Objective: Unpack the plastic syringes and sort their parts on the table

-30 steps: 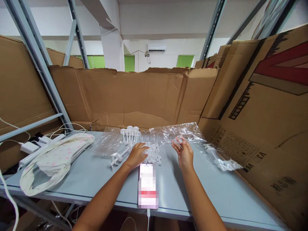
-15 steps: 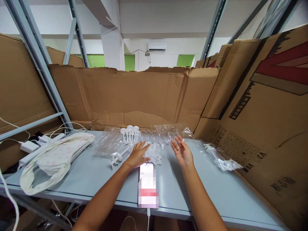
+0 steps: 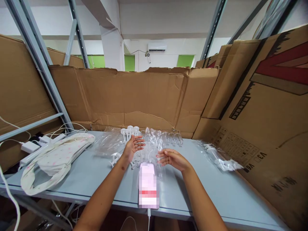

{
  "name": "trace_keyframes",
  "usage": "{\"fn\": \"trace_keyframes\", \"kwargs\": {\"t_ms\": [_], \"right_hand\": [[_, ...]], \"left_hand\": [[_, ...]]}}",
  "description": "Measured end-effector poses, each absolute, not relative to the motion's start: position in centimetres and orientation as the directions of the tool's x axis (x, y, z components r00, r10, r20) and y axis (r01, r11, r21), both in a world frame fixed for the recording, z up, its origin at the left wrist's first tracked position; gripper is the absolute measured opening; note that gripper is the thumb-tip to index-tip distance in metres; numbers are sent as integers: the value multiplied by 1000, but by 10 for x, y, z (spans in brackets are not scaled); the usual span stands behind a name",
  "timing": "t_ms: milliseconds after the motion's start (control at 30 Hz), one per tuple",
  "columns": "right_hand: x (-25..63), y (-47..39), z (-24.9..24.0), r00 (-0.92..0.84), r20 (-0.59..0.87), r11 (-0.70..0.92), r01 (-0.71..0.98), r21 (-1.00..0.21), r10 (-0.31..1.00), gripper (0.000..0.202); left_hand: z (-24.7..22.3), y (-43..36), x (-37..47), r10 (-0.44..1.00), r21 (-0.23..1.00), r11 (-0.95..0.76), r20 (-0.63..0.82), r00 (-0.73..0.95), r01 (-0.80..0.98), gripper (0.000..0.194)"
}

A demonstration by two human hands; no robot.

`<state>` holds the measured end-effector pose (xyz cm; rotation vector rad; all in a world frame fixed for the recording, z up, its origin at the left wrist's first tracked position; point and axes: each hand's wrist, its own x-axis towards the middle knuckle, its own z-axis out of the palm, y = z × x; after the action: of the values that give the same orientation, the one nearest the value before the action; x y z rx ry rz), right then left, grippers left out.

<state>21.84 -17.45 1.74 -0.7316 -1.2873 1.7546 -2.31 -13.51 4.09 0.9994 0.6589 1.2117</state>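
Observation:
A clear plastic bag [image 3: 152, 144] lies over the small white parts in the middle of the table, between my hands. At its left side is my left hand [image 3: 133, 147], fingers apart and pointing right. My right hand [image 3: 172, 158] is at the bag's right side with its fingers spread; whether they touch the film is unclear. White plungers with round ends [image 3: 130, 131] stand behind my left hand, and several clear coiled or ridged pieces [image 3: 174, 139] line the back. A phone [image 3: 148, 186] lies in front of the bag, its upper end close to the film.
Another clear bag [image 3: 108, 142] lies at the back left, beside a white cloth bag [image 3: 62, 157]. A bag of white parts [image 3: 221, 158] is on the right. Cardboard walls [image 3: 134, 96] enclose the table [image 3: 204, 205]. A cable runs from the phone over the front edge.
The clear bag from the back right has moved to the middle, over the white parts. My left hand has turned and shifted slightly left; my right hand has moved left and lower.

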Motion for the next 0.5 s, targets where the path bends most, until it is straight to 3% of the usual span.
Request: {"fn": "trace_keyframes", "kwargs": {"t_ms": [133,233,367,500], "right_hand": [[212,-181,21,-674,-28,-114,-84,-990,738,36],[208,-183,24,-639,-14,-50,-38,-998,769,38],[203,-175,20,-256,121,99,-98,-990,959,36],[203,-166,14,49,212,217,-178,-960,976,31]], "left_hand": [[38,-138,-19,975,929,-75,146,171,-363,35],[37,-138,-17,978,944,-112,159,133,-309,30],[37,-138,-14,979,962,-117,154,136,-248,31],[35,-140,-10,965,979,-89,130,227,-183,31]]}}
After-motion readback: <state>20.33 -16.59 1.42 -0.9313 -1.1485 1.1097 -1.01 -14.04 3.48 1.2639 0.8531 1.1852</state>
